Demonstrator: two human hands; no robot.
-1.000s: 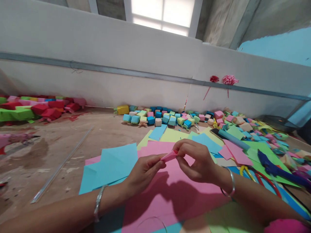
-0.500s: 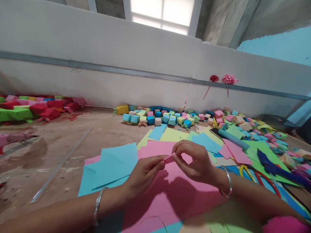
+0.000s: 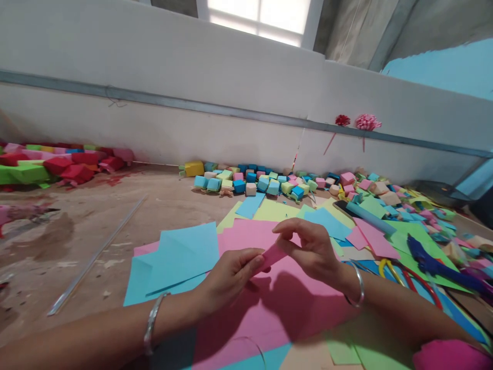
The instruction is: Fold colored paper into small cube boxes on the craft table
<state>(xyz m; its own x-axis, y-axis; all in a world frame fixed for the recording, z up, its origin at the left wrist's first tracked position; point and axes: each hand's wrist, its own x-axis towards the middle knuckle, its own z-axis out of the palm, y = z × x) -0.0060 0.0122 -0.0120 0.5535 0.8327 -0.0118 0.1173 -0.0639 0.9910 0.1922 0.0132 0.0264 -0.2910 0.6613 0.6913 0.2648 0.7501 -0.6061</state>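
Between my two hands is a small folded strip of pink paper (image 3: 273,254), held above a large pink sheet (image 3: 246,324). My left hand (image 3: 234,270) pinches its lower left end between thumb and fingers. At the upper right end, my right hand (image 3: 310,252) grips it with thumb and curled forefinger. Both wrists wear silver bangles. Blue sheets (image 3: 177,259) lie left of my left hand. Part of the strip is hidden behind the fingers.
Small paper cubes in several colours (image 3: 250,180) line the wall. Red and green paper shapes (image 3: 73,167) sit far left, near a clear rod (image 3: 96,254). On the right are a blue glue gun (image 3: 435,264), scissors with red and yellow handles (image 3: 421,282) and a phone (image 3: 342,206).
The pink strip has turned so that more of its flat face shows. My right hand has shifted slightly, its fingers further along the strip. The camera view has tilted a little.
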